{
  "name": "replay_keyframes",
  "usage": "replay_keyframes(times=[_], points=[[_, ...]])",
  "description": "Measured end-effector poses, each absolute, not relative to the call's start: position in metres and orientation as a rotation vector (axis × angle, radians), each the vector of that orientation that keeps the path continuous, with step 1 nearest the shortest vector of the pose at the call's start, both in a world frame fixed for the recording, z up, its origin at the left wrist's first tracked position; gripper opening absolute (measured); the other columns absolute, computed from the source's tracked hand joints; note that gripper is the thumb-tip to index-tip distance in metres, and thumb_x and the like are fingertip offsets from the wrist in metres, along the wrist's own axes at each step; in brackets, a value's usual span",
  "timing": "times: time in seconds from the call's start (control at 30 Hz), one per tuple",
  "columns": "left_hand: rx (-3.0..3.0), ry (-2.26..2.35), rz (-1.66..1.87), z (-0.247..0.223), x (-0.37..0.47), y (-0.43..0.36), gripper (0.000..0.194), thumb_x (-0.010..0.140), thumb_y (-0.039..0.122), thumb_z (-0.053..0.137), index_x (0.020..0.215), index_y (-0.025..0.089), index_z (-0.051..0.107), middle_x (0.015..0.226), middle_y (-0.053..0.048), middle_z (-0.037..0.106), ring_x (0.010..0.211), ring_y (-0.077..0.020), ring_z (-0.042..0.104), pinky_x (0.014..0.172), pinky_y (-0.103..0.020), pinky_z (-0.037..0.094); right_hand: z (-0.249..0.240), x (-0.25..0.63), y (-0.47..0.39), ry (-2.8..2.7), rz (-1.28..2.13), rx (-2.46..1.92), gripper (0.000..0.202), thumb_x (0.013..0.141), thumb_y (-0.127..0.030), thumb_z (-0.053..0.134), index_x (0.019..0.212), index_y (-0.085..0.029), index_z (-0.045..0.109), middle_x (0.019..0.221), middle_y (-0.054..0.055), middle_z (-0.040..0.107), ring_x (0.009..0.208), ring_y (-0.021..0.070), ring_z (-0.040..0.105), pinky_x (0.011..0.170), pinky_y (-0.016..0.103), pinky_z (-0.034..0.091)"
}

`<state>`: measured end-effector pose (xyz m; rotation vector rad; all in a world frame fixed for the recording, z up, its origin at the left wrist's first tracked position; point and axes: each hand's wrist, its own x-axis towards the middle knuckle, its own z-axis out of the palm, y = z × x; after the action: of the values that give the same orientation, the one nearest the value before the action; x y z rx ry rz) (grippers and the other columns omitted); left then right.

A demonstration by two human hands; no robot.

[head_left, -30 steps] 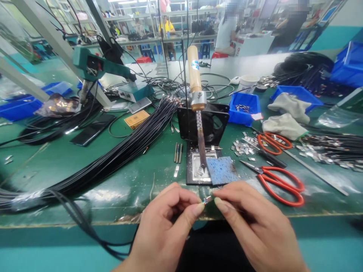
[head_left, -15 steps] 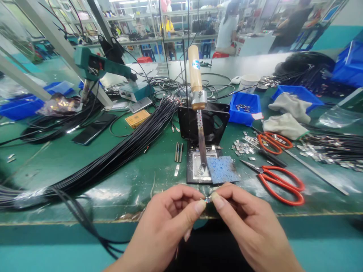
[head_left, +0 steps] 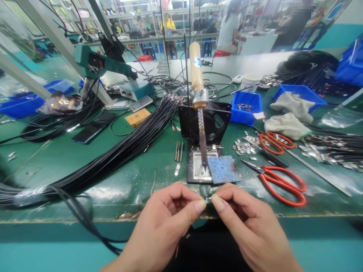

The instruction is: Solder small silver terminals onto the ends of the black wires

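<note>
Between my fingertips, just in front of the bench edge, is a small metal connector (head_left: 208, 200). My left hand (head_left: 167, 223) pinches one end between thumb and index finger. The other end is pinched by my right hand (head_left: 245, 223) in the same way. Most of the connector is hidden by the fingers, so its exact shape cannot be made out. Beyond my hands, a wooden-handled soldering iron (head_left: 197, 75) points tip down over a metal plate (head_left: 195, 156). A blue sponge (head_left: 224, 170) lies right of that plate, and a black fan (head_left: 185, 121) stands behind the iron.
A bundle of black cables (head_left: 113, 158) runs across the left. At right lie red-handled scissors (head_left: 300, 202), a second red-handled pair (head_left: 279, 151), loose metal connectors (head_left: 242, 146) and grey gloves (head_left: 286, 126). A blue bin (head_left: 245, 117) stands behind. A phone (head_left: 93, 128) lies at left.
Both hands stay nearly in place with the metal connector still pinched between them. The view has shifted very slightly.
</note>
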<state>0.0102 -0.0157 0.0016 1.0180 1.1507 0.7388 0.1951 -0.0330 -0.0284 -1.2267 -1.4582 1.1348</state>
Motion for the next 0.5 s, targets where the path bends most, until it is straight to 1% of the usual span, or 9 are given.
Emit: replay_keyframes(times=[0.17,0.37,0.5], points=[[1.003,1.154,0.737,0.0001,0.0097,-0.0166,0.024,0.091,0.04,0.076,0.084,0.018,0.069,0.071,0.003,0.058,0.064,-0.0109,0.044,0.057,-0.024,0.034,-0.0282,0.1951,-0.0328,-1.464,1.13,-1.221,0.022,0.101,-0.035,0.059,0.084,-0.023,0.068,0.075,-0.001,0.061,0.065,0.013,0.055,0.058,0.024,0.045],[0.948,1.172,0.744,0.0025,0.0104,-0.016,0.023,0.09,0.038,0.078,0.082,0.018,0.069,0.067,0.004,0.056,0.061,-0.0097,0.042,0.057,-0.023,0.033,-0.0271,0.1942,-0.0316,-1.474,1.11,-1.215,0.021,0.101,-0.034,0.059,0.084,-0.024,0.067,0.075,-0.002,0.062,0.065,0.0126,0.056,0.058,0.023,0.046],[0.931,1.114,0.783,0.0035,0.0117,-0.0139,0.021,0.089,0.035,0.079,0.081,0.018,0.07,0.072,0.003,0.058,0.061,-0.0096,0.043,0.055,-0.023,0.033,-0.0266,0.1951,-0.0323,-1.479,1.1,-1.198,0.02,0.101,-0.032,0.059,0.084,-0.024,0.066,0.074,-0.003,0.061,0.064,0.012,0.056,0.058,0.022,0.046]])
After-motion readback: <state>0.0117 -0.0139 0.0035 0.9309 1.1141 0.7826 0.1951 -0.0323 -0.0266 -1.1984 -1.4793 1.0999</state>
